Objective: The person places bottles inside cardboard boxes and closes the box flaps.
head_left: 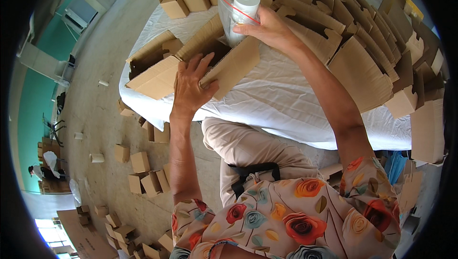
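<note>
The left hand (191,87) grips the near wall of an open carton (210,61), thumb on the outside and fingers curled over the edge, steadying it on the white sheet (281,97) that covers the table. The right hand (269,30) is closed on a white jar (243,13) sealed inside a clear zip bag (229,6) with a red strip, and holds it upright just above the carton's mouth, its base about level with the rim. Stacks of flat and half-folded cartons (362,44) crowd the far and right side of the table, and small made-up boxes (143,173) lie scattered on the floor to the left. Several things could go amiss from here. The bag is loose and slippery, so the jar may slide within it and tilt as it goes down, catching on the carton's rim or on a raised flap. The loose plastic at the top could bunch up and get trapped under a flap. The carton is held at one wall only, so a push from above might buckle its side or skid it across the creased sheet. The flaps nearest the person stand open and could fold inward into the jar's path.
</note>
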`<state>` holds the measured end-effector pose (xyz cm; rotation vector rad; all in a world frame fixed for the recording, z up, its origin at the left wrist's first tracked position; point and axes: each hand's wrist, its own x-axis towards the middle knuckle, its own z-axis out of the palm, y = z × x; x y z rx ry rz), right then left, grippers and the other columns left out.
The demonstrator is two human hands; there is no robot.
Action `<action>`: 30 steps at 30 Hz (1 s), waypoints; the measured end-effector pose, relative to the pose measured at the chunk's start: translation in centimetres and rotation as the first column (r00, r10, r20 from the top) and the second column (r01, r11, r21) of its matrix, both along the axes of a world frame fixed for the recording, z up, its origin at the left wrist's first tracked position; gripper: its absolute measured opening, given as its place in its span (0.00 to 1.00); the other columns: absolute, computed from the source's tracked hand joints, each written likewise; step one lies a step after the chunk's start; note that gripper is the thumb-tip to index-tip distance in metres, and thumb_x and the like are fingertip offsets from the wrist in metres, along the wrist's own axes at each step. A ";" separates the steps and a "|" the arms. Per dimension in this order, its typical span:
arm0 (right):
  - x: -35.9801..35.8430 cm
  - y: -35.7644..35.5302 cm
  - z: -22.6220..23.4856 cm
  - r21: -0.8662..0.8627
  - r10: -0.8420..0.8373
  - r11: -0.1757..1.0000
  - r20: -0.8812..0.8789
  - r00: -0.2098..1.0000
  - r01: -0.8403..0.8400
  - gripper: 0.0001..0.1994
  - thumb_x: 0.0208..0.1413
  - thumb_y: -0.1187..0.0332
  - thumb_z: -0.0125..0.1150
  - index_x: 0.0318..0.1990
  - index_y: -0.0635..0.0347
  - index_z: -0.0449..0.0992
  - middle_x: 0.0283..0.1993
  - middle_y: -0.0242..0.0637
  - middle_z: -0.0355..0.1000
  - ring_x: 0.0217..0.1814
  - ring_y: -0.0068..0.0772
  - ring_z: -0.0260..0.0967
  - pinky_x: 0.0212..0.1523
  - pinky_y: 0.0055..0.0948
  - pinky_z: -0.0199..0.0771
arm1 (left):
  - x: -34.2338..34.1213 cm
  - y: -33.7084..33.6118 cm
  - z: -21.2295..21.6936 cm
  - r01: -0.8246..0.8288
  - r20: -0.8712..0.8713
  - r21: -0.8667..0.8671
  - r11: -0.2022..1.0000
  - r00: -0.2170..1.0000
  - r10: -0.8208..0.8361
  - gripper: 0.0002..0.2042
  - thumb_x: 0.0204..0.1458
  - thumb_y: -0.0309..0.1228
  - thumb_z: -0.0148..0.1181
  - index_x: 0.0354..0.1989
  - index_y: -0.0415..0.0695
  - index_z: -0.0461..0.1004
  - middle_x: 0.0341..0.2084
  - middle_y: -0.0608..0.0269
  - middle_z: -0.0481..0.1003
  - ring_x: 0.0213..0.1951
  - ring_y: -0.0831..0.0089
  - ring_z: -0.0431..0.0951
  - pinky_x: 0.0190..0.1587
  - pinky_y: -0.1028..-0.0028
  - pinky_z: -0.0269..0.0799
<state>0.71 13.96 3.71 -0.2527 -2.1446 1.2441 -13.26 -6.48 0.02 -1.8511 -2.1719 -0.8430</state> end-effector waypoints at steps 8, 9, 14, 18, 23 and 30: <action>0.4 -0.4 0.1 0.106 -0.007 0.994 0.043 0.999 0.002 0.26 0.46 0.61 0.65 0.52 0.62 0.67 0.47 0.39 0.71 0.47 0.29 0.67 0.50 0.30 0.66 | 1.5 -0.8 1.4 -0.114 -0.049 -0.096 0.989 0.993 0.110 0.28 0.32 0.30 0.69 0.48 0.49 0.72 0.49 0.51 0.59 0.46 0.55 0.70 0.42 0.59 0.71; 0.5 -0.4 0.2 0.138 -0.010 0.990 0.073 0.997 0.000 0.27 0.46 0.61 0.65 0.52 0.62 0.66 0.47 0.40 0.72 0.47 0.31 0.68 0.50 0.30 0.66 | 1.7 -1.0 1.1 -0.107 0.004 -0.053 0.993 0.994 0.107 0.25 0.31 0.28 0.70 0.44 0.48 0.72 0.49 0.50 0.58 0.45 0.56 0.71 0.41 0.60 0.71; 1.5 -1.6 1.8 0.287 0.013 0.954 0.234 0.972 -0.082 0.25 0.45 0.65 0.64 0.51 0.62 0.66 0.46 0.45 0.72 0.47 0.39 0.70 0.49 0.32 0.67 | 3.9 -2.2 -0.4 -0.101 0.093 0.141 0.985 0.992 0.088 0.15 0.32 0.22 0.70 0.31 0.45 0.73 0.52 0.51 0.57 0.36 0.61 0.71 0.34 0.64 0.71; 0.9 -2.5 1.6 0.372 0.207 0.864 0.354 0.912 -0.340 0.25 0.43 0.71 0.63 0.51 0.61 0.65 0.44 0.47 0.73 0.46 0.45 0.71 0.47 0.37 0.69 | 4.5 -3.4 -1.6 -0.162 0.149 0.199 0.967 0.980 0.134 0.20 0.30 0.20 0.72 0.33 0.45 0.71 0.53 0.54 0.56 0.35 0.63 0.69 0.36 0.65 0.72; -1.0 -4.3 0.0 0.492 0.049 0.714 0.675 0.736 -0.498 0.19 0.45 0.71 0.60 0.47 0.64 0.68 0.37 0.52 0.73 0.41 0.53 0.72 0.39 0.43 0.72 | 4.9 -3.2 -2.4 -0.202 0.274 0.244 0.948 0.953 0.133 0.26 0.28 0.22 0.74 0.38 0.44 0.66 0.51 0.50 0.61 0.44 0.53 0.72 0.42 0.61 0.73; -2.8 -5.9 -1.7 0.570 -0.063 0.538 0.761 0.645 -0.621 0.17 0.46 0.70 0.59 0.46 0.61 0.71 0.45 0.45 0.73 0.49 0.47 0.71 0.47 0.40 0.73 | 4.1 -3.8 -4.5 -0.183 0.500 0.240 0.953 0.865 0.040 0.29 0.29 0.20 0.74 0.42 0.41 0.64 0.44 0.54 0.66 0.44 0.60 0.73 0.42 0.67 0.74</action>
